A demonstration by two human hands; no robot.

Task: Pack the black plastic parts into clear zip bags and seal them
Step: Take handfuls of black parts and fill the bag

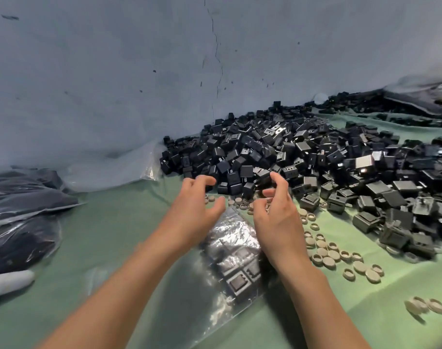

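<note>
Black parts lie in a big heap by the wall, on the green cloth. A few more sit inside a clear zip bag lying flat under both wrists. The left hand hangs over the near edge of the heap, fingers bent and spread wide, with nothing in it. The right hand is just beside it, thumb and first finger apart. Its other fingers curl in, and I cannot tell if they hold something. Little round tan caps lie scattered near the right hand.
</note>
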